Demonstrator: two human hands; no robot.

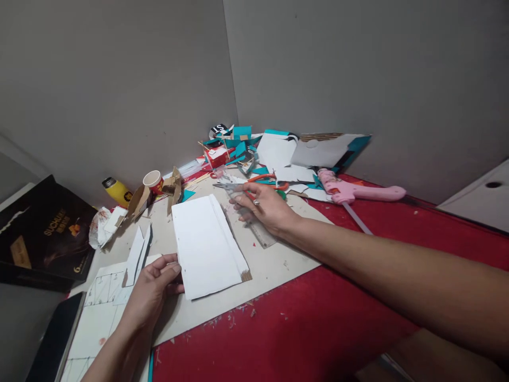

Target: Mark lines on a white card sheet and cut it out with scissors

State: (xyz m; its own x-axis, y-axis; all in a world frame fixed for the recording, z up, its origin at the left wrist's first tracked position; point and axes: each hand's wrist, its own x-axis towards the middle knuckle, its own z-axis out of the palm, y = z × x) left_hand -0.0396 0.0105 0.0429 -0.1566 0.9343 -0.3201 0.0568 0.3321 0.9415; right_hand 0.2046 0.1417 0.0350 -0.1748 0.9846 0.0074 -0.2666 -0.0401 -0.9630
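Note:
A white cardboard piece (209, 246), brown corrugation showing at its lower right corner, rests on a beige board (294, 265). Its left edge is gripped by my left hand (161, 278), with the thumb on top and the fingers partly hidden beneath. My right hand (264, 207) hovers just right of the piece, its slightly blurred fingers apart over a clear ruler (262, 236). Right beyond those fingers are scissors with orange handles (283, 186); whether a finger touches them I cannot tell.
Cardboard scraps (278, 154) are heaped at the back corner. A pink glue gun (358, 192) lies on the red tabletop (254, 345) at right. Farther left are a paper cup (153, 181), a yellow bottle (116, 192), a black box (47, 233) and a drawn-on sheet (93, 323).

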